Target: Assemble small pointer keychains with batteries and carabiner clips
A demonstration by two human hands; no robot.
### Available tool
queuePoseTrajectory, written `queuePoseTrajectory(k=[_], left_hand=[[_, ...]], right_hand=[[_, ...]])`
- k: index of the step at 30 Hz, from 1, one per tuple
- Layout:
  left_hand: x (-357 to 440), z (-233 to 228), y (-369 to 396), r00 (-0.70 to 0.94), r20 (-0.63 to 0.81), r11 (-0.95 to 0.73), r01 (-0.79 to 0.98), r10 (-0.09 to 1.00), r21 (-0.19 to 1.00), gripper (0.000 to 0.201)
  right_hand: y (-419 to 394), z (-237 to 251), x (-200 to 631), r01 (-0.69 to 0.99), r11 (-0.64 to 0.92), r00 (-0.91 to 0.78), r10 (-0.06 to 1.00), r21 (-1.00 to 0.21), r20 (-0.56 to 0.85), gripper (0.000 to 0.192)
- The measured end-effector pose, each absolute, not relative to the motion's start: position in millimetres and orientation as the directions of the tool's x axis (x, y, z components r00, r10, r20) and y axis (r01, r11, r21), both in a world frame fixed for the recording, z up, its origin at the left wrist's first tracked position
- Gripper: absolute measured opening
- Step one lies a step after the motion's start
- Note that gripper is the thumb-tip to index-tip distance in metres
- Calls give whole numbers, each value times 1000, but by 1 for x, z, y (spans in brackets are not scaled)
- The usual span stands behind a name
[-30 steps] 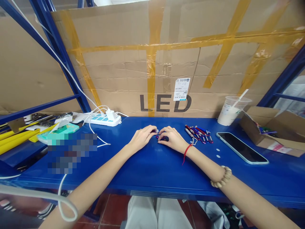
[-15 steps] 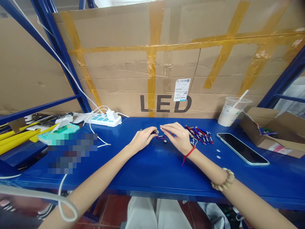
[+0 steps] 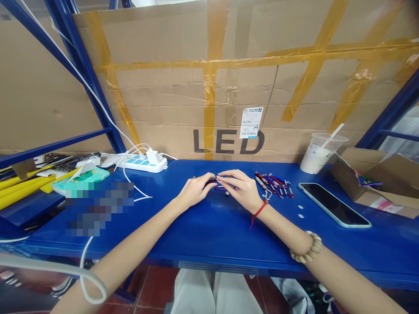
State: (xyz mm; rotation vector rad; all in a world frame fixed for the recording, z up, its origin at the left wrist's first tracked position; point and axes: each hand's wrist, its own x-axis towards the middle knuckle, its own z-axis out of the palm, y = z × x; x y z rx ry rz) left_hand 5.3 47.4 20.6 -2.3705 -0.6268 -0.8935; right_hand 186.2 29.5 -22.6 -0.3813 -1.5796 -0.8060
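Fingertips of both hands meet on a small purple metal keychain torch [image 3: 218,183], low over the blue metal shelf top [image 3: 209,235], likely for steadiness. The left hand [image 3: 195,190] pinches one end, the right hand [image 3: 240,188] the other, forearms resting flat. A small dark loose part [image 3: 227,193] lies just beside; finished red and blue torches [image 3: 274,183] lie near.

Looks like a small workshop or warehouse packing bench tbh. Blue steel racking [image 3: 81,74] frames a blue shelf [image 3: 209,235] used as a desk, backed at 12 o'clock by taped cardboard [image 3: 183,100] stamped LED. Power strip [image 3: 144,163] at 10 o'clock, open carton [image 3: 376,183] at 3 o'clock, keychain lights [image 3: 273,183] piled at 1 o'clock.
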Motion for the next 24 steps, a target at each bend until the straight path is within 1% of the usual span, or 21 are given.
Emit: queuePoseTrajectory(k=[3,8,14,16,19,22,24], left_hand=[[5,20,48,673,705,-744,586,225,-322,28],[5,20,50,682,702,-720,591,205,-364,29],[6,19,47,683,711,-711,584,168,-393,28],[6,19,47,683,714,-714,578,157,-396,28],[4,19,46,704,691,-705,573,163,-418,30],[4,19,46,731,647,-698,580,217,-421,31],[4,19,46,735,630,-699,588,252,-406,31]], right_hand=[[28,-22,186,657,703,-164,-219,272,962,14],[28,-21,185,672,686,-202,-191,278,961,13],[27,-21,185,662,690,-151,-258,292,954,10],[26,-21,185,664,698,-146,-231,268,962,10],[26,-22,186,647,725,-185,-151,236,971,14],[28,-23,186,634,741,-219,-101,220,970,19],[30,-23,187,645,740,-214,-63,190,975,21]])
